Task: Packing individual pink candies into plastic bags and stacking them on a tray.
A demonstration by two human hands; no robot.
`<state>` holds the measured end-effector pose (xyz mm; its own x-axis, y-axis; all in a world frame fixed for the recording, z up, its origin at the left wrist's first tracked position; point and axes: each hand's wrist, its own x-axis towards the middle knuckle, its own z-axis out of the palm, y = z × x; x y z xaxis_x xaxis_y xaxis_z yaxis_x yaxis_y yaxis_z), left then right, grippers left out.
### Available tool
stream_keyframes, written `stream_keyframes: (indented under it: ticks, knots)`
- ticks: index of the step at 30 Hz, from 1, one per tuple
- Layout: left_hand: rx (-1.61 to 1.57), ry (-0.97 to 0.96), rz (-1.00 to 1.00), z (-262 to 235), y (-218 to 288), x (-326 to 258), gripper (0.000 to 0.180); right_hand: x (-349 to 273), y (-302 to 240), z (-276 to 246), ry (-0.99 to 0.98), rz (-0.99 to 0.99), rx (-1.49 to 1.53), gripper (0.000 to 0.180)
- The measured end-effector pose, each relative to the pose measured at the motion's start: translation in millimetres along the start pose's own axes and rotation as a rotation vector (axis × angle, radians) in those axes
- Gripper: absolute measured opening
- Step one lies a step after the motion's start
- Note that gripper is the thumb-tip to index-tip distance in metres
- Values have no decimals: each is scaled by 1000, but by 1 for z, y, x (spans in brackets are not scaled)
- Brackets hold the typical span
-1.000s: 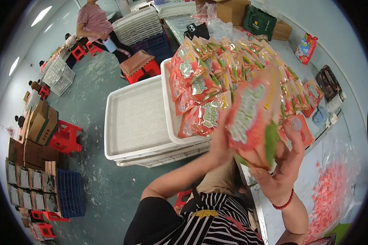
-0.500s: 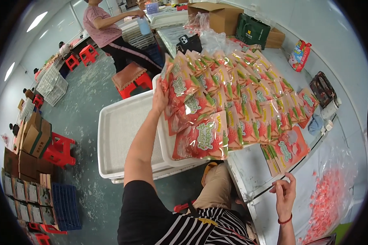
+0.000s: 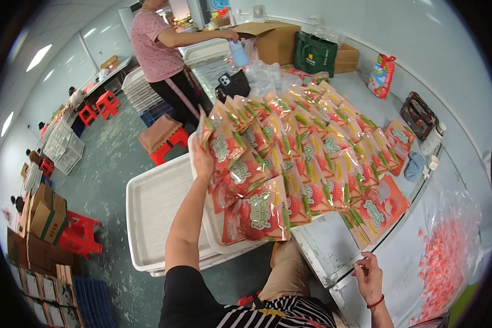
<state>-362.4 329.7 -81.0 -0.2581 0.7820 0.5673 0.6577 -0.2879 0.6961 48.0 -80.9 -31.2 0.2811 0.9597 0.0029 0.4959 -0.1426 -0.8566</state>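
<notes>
Glossy film wraps the pouches, heaped at the worker's twelve o'clock; I'd judge them light, soft, slippery, best taken by a flat edge. At eleven, the left hand touches them, fingers part-hidden, its grip unclear to me; at two, the right hand curls loosely, visibly holding nothing. Green floor lies at ten, white trays nearer eleven, the pale table at one.

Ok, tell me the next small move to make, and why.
Probably bring the right hand up to the flat packets on the table: it looks empty and is close to them, while the left hand is against the packets piled at the tray's left side.
</notes>
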Motion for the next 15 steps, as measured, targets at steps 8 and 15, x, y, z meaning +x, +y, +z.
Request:
stream_keyframes:
  ticks: [8, 15]
  knots:
    - [1, -99, 71, -3, -18, 6, 66, -18, 25, 2, 13, 70, 39, 28]
    - [-88, -189, 126, -10, -19, 7, 68, -30, 45, 6, -32, 12, -89, 26]
